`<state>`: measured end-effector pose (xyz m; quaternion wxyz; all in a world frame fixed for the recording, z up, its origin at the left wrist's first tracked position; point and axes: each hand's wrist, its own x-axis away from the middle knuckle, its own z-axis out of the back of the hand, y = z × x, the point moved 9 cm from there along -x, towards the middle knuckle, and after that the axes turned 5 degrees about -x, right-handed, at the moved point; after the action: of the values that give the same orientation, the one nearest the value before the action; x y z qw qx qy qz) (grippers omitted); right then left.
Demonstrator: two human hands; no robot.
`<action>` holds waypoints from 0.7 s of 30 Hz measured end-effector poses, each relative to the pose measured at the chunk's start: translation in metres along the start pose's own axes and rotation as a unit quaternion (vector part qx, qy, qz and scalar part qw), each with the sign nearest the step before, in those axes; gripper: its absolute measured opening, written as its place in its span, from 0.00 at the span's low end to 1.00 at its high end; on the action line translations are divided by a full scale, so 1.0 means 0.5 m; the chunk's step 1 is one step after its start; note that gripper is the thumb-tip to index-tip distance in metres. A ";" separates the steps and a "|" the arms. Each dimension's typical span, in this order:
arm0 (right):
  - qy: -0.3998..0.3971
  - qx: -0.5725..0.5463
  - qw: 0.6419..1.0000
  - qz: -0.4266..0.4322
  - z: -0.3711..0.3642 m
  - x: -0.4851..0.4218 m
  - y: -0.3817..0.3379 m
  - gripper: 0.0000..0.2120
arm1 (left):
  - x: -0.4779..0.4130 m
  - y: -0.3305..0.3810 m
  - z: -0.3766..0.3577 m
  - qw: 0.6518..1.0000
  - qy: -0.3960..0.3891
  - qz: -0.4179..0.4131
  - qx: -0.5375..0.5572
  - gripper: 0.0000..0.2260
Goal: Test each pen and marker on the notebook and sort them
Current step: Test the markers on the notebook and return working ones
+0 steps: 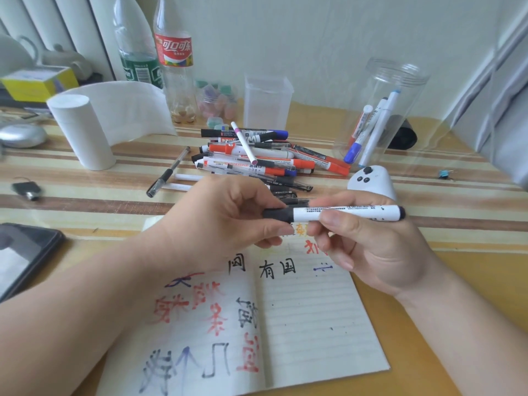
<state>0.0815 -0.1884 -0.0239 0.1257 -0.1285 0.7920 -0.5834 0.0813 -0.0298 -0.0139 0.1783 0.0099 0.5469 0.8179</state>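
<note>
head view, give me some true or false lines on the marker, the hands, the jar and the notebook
1. The left hand and the right hand both hold one marker above the notebook. True.
2. That marker is uncapped. False: its black cap sits on the barrel, gripped by the left hand.
3. The round clear jar holds several markers. True.
4. The notebook's pages are blank. False: they bear red, black and blue writing.

Striped table (85,201) bears an open notebook (314,324), pen pile (251,158), clear jar (383,110), paper roll (80,132)
</note>
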 end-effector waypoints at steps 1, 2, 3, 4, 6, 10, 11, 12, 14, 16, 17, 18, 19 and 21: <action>0.014 -0.006 1.000 -0.002 0.000 -0.001 0.001 0.04 | 0.003 0.007 -0.004 1.000 0.003 -0.012 -0.005 0.11; 0.030 -0.013 0.999 -0.006 0.001 -0.002 0.004 0.03 | 0.004 0.009 -0.006 1.000 0.009 -0.025 -0.017 0.09; 0.046 -0.020 0.999 -0.013 0.002 -0.003 0.009 0.06 | 0.006 0.010 -0.006 0.998 0.018 -0.039 -0.042 0.08; 0.059 -0.026 0.998 -0.023 0.002 -0.001 0.012 0.08 | 0.009 0.011 -0.005 0.995 0.031 -0.053 -0.075 0.08; 0.078 -0.031 0.996 -0.035 0.001 0.002 0.014 0.08 | 0.010 0.012 -0.002 0.992 0.051 -0.067 -0.092 0.08; 0.121 -0.051 0.991 -0.009 0.025 -0.002 -0.003 0.09 | -0.006 0.000 -0.021 0.990 -0.015 -0.021 0.141 0.23; 0.146 -0.079 0.986 0.007 0.046 -0.004 -0.010 0.09 | -0.009 -0.002 -0.027 0.981 -0.041 -0.010 0.188 0.29; 0.177 -0.108 0.978 0.023 0.071 -0.005 -0.015 0.09 | -0.010 -0.004 -0.032 0.973 -0.064 -0.001 0.223 0.33; 0.228 -0.134 0.963 0.051 0.116 -0.002 -0.026 0.07 | -0.009 -0.007 -0.029 0.960 -0.082 0.008 0.267 0.34; 0.249 -0.123 0.959 0.063 0.137 -0.002 -0.026 0.05 | -0.007 -0.012 -0.022 0.951 -0.082 0.013 0.296 0.31; 0.249 -0.111 0.960 0.065 0.139 -0.004 -0.023 0.04 | -0.007 -0.013 -0.020 0.950 -0.078 0.016 0.301 0.30; 0.242 -0.098 0.963 0.066 0.136 -0.006 -0.020 0.03 | -0.007 -0.012 -0.017 0.951 -0.070 0.020 0.299 0.28; 0.229 -0.088 0.967 0.063 0.128 -0.009 -0.017 0.03 | -0.006 -0.009 -0.015 0.953 -0.058 0.022 0.296 0.26; 0.190 -0.076 0.977 0.059 0.110 -0.014 -0.014 0.10 | -0.006 -0.004 -0.004 0.957 -0.025 0.024 0.288 0.23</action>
<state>0.1078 -0.2370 -0.0329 -0.0027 0.0223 0.8499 -0.5264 0.0844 -0.0318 -0.0161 0.1614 0.0943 0.7546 0.6290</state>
